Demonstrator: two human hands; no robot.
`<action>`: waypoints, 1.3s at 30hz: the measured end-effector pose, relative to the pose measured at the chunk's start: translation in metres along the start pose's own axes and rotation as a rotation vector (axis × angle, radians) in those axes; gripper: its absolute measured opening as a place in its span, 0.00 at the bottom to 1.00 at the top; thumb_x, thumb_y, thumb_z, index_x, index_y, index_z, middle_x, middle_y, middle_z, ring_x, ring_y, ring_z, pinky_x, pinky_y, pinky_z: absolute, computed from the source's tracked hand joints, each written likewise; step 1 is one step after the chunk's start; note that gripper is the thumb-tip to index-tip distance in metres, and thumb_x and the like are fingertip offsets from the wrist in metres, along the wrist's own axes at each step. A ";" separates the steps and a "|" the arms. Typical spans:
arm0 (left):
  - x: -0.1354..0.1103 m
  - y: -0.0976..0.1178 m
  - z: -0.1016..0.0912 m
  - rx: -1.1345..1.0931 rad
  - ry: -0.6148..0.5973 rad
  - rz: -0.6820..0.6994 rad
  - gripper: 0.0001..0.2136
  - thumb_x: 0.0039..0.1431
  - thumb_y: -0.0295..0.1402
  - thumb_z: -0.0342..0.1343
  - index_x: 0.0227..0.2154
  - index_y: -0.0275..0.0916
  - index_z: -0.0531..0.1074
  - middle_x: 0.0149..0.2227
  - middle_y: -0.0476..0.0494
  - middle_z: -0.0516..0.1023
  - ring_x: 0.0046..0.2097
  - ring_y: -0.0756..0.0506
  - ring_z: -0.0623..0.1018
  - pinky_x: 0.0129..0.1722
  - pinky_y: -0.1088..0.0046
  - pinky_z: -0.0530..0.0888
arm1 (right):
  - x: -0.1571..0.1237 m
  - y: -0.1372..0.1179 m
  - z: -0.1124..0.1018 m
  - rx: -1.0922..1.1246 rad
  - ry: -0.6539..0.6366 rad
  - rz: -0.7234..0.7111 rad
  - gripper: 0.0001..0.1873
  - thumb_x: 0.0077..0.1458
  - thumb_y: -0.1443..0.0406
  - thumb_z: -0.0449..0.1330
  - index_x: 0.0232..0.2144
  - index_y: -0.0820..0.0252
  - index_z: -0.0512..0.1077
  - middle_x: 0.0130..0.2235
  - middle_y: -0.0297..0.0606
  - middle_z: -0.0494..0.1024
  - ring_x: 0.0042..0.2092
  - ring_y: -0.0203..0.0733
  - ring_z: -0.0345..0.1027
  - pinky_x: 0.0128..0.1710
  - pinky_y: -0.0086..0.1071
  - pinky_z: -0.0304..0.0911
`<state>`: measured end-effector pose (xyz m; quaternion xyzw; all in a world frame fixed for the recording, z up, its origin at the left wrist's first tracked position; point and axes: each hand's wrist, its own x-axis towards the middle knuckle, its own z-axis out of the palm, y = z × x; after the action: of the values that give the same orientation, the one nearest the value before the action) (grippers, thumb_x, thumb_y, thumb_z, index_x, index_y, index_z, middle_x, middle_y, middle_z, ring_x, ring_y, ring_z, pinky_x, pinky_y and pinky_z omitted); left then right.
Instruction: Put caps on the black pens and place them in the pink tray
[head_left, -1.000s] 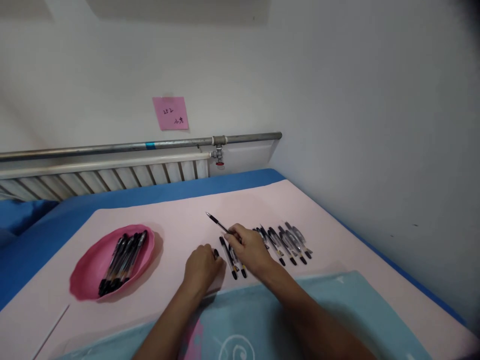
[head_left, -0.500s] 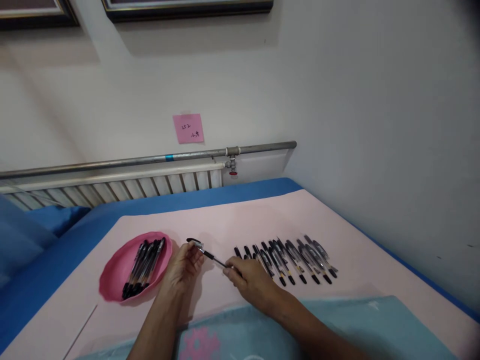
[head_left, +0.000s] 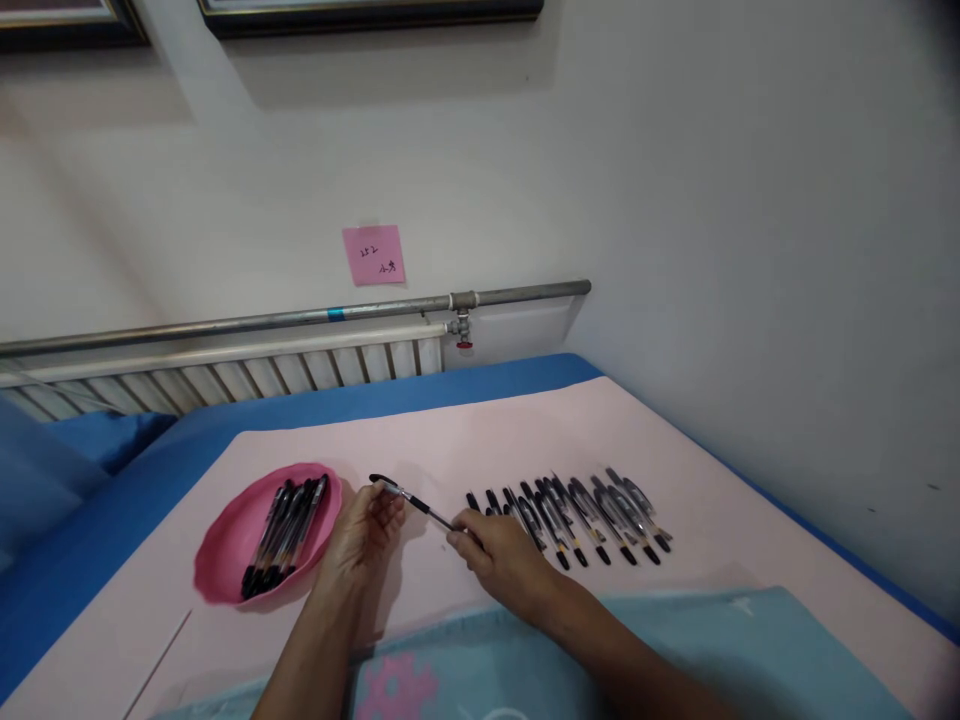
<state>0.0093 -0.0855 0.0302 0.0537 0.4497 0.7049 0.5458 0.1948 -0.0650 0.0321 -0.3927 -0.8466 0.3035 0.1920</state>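
Observation:
My left hand (head_left: 373, 520) pinches the black-clipped cap (head_left: 384, 483) of a gel pen. The pen's black grip (head_left: 420, 504) shows between my two hands, tilted down to the right. My right hand (head_left: 495, 555) is closed around the rear of the pen (head_left: 444, 521), hiding its end. Cap and pen lie in one line, with the pen's front end in the cap. Close to the right hand, many loose gel pens (head_left: 559, 525) lie slanted in a row. Left of my left hand, a pink scalloped tray (head_left: 217, 545) holds several capped pens (head_left: 285, 535).
A pale pink sheet (head_left: 420, 430) covers the blue table (head_left: 510, 372). A thin white stick (head_left: 157, 662) lies at the front left. Light blue cloth (head_left: 720, 640) runs along the near edge. Behind are a radiator (head_left: 300, 370), a pipe (head_left: 532, 293) and a wall.
The cap and the pen's front have come together into a straighter line. Both hands have stayed almost where they were. The view has shifted slightly.

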 end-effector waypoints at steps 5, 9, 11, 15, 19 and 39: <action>-0.001 0.001 0.000 -0.059 -0.018 -0.038 0.06 0.51 0.24 0.51 0.21 0.34 0.68 0.20 0.46 0.75 0.23 0.51 0.75 0.25 0.76 0.73 | 0.000 0.000 -0.001 0.011 -0.010 -0.003 0.13 0.57 0.60 0.46 0.30 0.58 0.68 0.25 0.34 0.72 0.28 0.34 0.63 0.25 0.24 0.48; 0.000 0.000 -0.003 -0.041 -0.030 -0.025 0.04 0.49 0.25 0.53 0.22 0.34 0.68 0.20 0.47 0.75 0.23 0.51 0.75 0.26 0.76 0.72 | -0.001 0.001 0.000 0.017 -0.004 -0.015 0.13 0.56 0.60 0.47 0.30 0.58 0.68 0.25 0.34 0.72 0.27 0.34 0.63 0.25 0.24 0.48; 0.000 -0.002 -0.003 0.017 -0.054 0.011 0.02 0.47 0.25 0.54 0.22 0.34 0.68 0.20 0.48 0.75 0.23 0.51 0.74 0.26 0.76 0.72 | -0.001 0.000 0.000 0.022 0.002 -0.019 0.12 0.56 0.60 0.47 0.30 0.58 0.68 0.25 0.33 0.72 0.27 0.34 0.63 0.25 0.24 0.49; -0.005 -0.013 -0.001 0.204 -0.134 0.152 0.07 0.43 0.31 0.59 0.24 0.34 0.68 0.21 0.50 0.74 0.24 0.52 0.74 0.26 0.76 0.70 | -0.001 -0.001 0.003 0.031 -0.003 0.001 0.12 0.56 0.61 0.47 0.28 0.59 0.66 0.24 0.33 0.71 0.26 0.34 0.63 0.25 0.24 0.49; -0.010 -0.024 0.004 0.292 -0.211 0.181 0.09 0.43 0.34 0.60 0.23 0.34 0.67 0.20 0.50 0.73 0.23 0.53 0.72 0.26 0.77 0.68 | 0.000 -0.002 0.008 0.073 -0.025 0.024 0.12 0.56 0.61 0.46 0.26 0.59 0.64 0.22 0.33 0.69 0.25 0.34 0.62 0.25 0.25 0.51; -0.002 0.094 -0.069 0.886 0.578 0.686 0.17 0.44 0.43 0.53 0.34 0.38 0.72 0.25 0.47 0.74 0.27 0.47 0.73 0.27 0.73 0.69 | 0.001 -0.006 0.003 0.286 -0.059 -0.007 0.15 0.56 0.57 0.47 0.37 0.59 0.67 0.27 0.34 0.70 0.29 0.35 0.64 0.28 0.28 0.57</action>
<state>-0.0972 -0.1267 0.0549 0.2233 0.7857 0.5726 0.0708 0.1892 -0.0684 0.0344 -0.3490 -0.8014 0.4320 0.2221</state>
